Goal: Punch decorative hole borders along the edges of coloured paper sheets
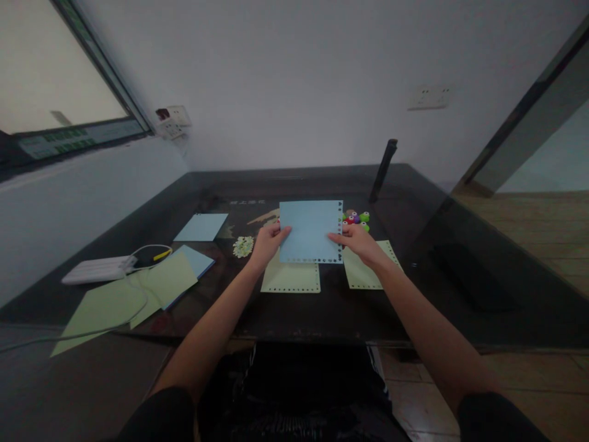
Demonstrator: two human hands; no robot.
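A light blue sheet of paper (309, 230), with small punched holes along its right and bottom edges, is held up over the dark table. My left hand (269, 242) grips its left edge, thumb on the near face. At the right edge my right hand (359, 240) pinches it the same way. Below and partly behind it lies a pale yellow-green sheet (292, 279) with holes along its bottom edge. Another holed yellow-green sheet (365, 273) lies under my right wrist. Beside my left hand is a small heap of pale paper bits (243, 247).
Several colourful eyed figures (362, 218) sit behind my right hand. A black upright object (383, 170) stands at the back right. On the left are a blue sheet (201, 227), yellow-green sheets (108, 302) and a white power strip (94, 270) with a cable across the paper.
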